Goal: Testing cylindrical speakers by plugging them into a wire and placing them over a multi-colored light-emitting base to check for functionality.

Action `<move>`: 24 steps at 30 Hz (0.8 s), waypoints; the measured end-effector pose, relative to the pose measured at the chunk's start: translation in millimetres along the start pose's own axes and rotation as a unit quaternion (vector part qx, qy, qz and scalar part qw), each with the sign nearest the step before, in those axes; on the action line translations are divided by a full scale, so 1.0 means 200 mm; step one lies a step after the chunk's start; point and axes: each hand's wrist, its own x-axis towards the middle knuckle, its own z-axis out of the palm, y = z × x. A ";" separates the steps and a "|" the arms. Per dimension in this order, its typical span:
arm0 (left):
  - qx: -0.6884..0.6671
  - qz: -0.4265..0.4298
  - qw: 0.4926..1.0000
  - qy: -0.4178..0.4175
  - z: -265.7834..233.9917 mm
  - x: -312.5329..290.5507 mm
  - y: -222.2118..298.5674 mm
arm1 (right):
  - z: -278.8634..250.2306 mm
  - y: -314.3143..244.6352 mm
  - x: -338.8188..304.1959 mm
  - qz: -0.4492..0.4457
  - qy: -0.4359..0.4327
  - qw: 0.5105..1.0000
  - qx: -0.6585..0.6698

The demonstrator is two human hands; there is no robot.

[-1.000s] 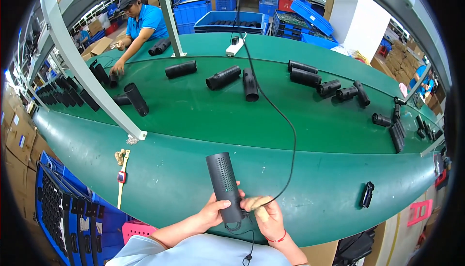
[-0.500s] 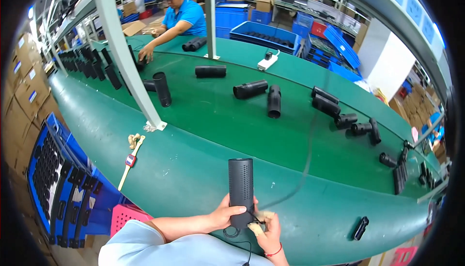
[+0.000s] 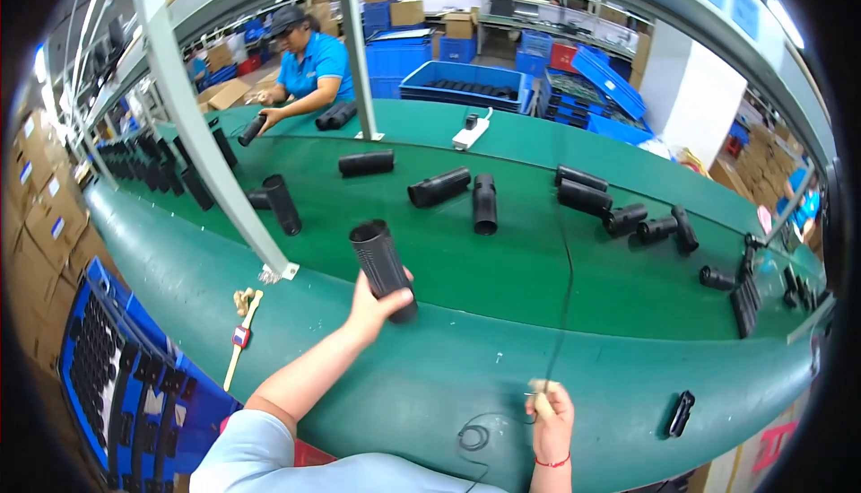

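Observation:
My left hand (image 3: 375, 306) grips a black cylindrical housing (image 3: 381, 260) with a perforated side and an open top, tilted above the belt's near edge. At lower right, my right hand (image 3: 550, 410) is closed in a pinch, pale covers on its fingertips. A thin black cord (image 3: 475, 437) runs in a small coil from near my body up to that pinch. A small thin tip pokes out from the fingers, too blurred to name. Another dark cord (image 3: 569, 269) hangs from above and ends close to the right hand.
More black cylinders (image 3: 439, 187) lie scattered on the green conveyor belt (image 3: 484, 287). A co-worker (image 3: 309, 76) holds one across the belt. Metal posts (image 3: 202, 125) stand at left. A red-faced watch-like strap (image 3: 241, 336) and a black part (image 3: 680, 414) lie on the near ledge.
My left hand has carried the housing forward and left, away from my right hand. The right hand has moved right with the cord. The co-worker has lifted a cylinder.

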 end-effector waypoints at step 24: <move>0.429 0.302 0.845 -0.102 0.67 0.68 -0.52 | -0.10 0.13 0.01 0.059 -0.060 0.989 -0.123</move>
